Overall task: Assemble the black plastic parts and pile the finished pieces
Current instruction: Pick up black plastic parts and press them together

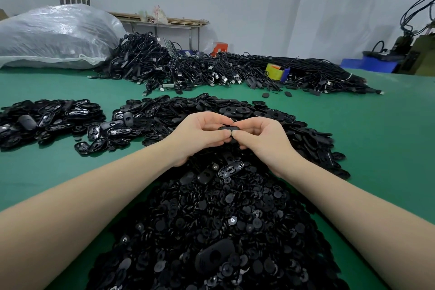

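My left hand (pixel 200 134) and my right hand (pixel 261 139) meet above the middle of the green table (pixel 376 148). Together they pinch one small black oval plastic part (pixel 227 128) between thumbs and curled fingers; most of the part is hidden by the fingers. Under my forearms lies a large heap of small round black pieces (pixel 211 231). Behind my hands spreads a wide heap of black oval shells (pixel 211 110). A separate pile of oval pieces (pixel 47 120) sits at the left.
A big tangle of black cables (pixel 211 68) crosses the back of the table, with a yellow and blue tape roll (pixel 276 71) on it. A large clear plastic bag (pixel 54 37) lies at the back left. Blue bins (pixel 367 63) stand far right.
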The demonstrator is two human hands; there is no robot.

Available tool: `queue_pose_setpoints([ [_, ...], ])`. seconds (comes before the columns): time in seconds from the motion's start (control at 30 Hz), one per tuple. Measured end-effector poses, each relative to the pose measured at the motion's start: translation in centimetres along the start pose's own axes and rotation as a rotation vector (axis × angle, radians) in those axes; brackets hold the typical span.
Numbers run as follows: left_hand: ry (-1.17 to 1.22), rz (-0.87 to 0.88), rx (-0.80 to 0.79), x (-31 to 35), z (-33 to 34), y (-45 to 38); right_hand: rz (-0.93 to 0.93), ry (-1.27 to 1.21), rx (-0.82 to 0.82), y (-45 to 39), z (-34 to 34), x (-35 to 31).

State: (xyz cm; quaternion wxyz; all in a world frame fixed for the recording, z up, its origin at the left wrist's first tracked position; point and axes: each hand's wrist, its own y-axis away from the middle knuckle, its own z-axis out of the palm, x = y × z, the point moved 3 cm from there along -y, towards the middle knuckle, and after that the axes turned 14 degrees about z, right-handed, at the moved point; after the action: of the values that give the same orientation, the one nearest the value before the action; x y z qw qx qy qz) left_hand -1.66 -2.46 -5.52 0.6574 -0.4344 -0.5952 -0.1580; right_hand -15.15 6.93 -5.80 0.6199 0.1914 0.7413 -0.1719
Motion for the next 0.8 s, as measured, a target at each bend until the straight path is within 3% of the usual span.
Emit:
queue_pose_setpoints([
  [0.57, -0.015, -0.031, 0.067, -0.1, 0.0, -0.3, -0.017, -0.001, -0.008, 0.7, -0.1, -0.3],
  [0.8, 0.1, -0.076, 0.082, -0.2, -0.4, -0.4, -0.247, 0.265, 0.196, 1.0, -0.1, -0.7],
])
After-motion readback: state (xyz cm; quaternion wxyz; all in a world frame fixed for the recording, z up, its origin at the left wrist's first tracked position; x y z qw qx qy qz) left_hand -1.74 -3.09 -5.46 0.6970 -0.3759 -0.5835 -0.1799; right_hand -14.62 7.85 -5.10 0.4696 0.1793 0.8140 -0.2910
